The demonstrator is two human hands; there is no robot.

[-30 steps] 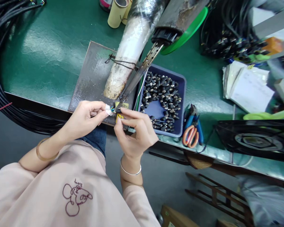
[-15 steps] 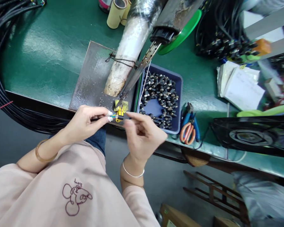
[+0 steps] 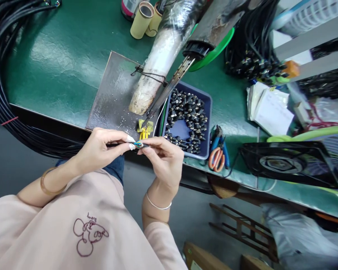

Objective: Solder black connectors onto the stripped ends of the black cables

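My left hand [image 3: 101, 149] is pinched on the end of a black cable whose thin coloured wires [image 3: 138, 144] stick out to the right. My right hand [image 3: 165, 159] meets it from the right, thumb and forefinger closed on those wire tips. Both hands sit just in front of the bench edge, below a small yellow clip [image 3: 144, 131] and the tip of a soldering iron [image 3: 169, 86] on a dark metal plate [image 3: 112, 93]. A blue tray [image 3: 205, 123] of several small black plug parts stands right of the hands.
A thick bundle of black cables [image 3: 0, 75] curves along the left. Orange and blue cutters [image 3: 218, 153] lie beside the tray. A black fan [image 3: 287, 163] lies at right, papers [image 3: 270, 110] behind it. Cardboard tubes [image 3: 142, 15] and a green reel [image 3: 214, 50] stand at the back.
My right hand, which had drawn slightly away half a second ago, has closed back on the wire tips. The view has shifted a little to the right.
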